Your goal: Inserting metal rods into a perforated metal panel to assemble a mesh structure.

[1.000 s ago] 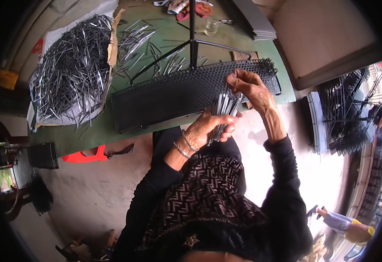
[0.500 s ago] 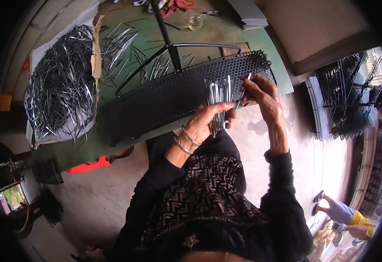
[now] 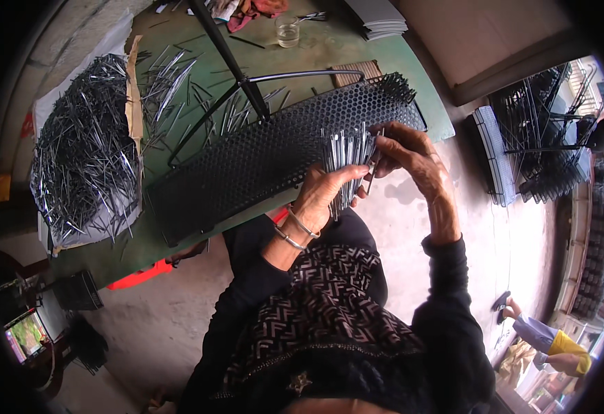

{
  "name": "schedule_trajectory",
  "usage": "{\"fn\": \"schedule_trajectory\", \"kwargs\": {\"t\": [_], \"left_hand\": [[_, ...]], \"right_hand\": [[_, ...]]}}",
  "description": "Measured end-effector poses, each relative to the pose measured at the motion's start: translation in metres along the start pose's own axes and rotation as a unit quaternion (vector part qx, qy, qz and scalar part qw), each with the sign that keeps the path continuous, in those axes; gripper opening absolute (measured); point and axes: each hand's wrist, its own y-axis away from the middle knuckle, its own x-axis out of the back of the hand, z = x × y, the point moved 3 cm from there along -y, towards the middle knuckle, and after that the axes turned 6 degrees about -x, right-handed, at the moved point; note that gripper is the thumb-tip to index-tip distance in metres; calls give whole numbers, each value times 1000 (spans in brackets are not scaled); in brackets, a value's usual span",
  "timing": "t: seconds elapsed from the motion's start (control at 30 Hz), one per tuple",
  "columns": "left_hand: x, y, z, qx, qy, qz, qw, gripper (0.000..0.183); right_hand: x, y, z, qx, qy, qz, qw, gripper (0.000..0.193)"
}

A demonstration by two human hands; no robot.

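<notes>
Head view: left hand (image 3: pixel 322 193) clenched round a bundle of thin metal pins (image 3: pixel 347 155), held upright just in front of the black perforated panel (image 3: pixel 246 165). Right hand (image 3: pixel 405 148) touches the bundle's right side, fingers (image 3: pixel 378 162) pinching pins at the edge. Two bangles (image 3: pixel 293 230) on the left wrist. Panel lies slanted across the green table (image 3: pixel 329 52), a black metal stand (image 3: pixel 243 79) over it. Big heap of loose pins (image 3: pixel 84 148) on a sheet at the table's left, more scattered pins (image 3: pixel 171 83) beside it. Glass cup (image 3: pixel 287 31) at the far edge. Finished spiked panels (image 3: pixel 529 138) stacked on the floor to the right, well apart.
</notes>
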Motion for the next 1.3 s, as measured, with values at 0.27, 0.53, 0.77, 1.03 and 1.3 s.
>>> {"fn": "schedule_trajectory", "kwargs": {"t": [0.27, 0.53, 0.77, 1.03, 1.3], "left_hand": [[-1, 2, -1, -15, -46, 3, 999, 18], [0, -3, -6, -7, -37, 5, 999, 21], [-8, -3, -7, 8, -66, -10, 998, 27], [-17, -5, -10, -24, -60, 9, 998, 25], [-6, -7, -15, 20, 8, -1, 1000, 30]], "right_hand": [[-1, -2, 11, -9, 43, 9, 999, 22], [4, 4, 9, -32, 60, 22, 997, 23], [15, 9, 15, -19, 40, 21, 999, 24], [20, 17, 12, -12, 15, 28, 999, 18], [56, 24, -18, 204, 108, 250, 940, 19]]}}
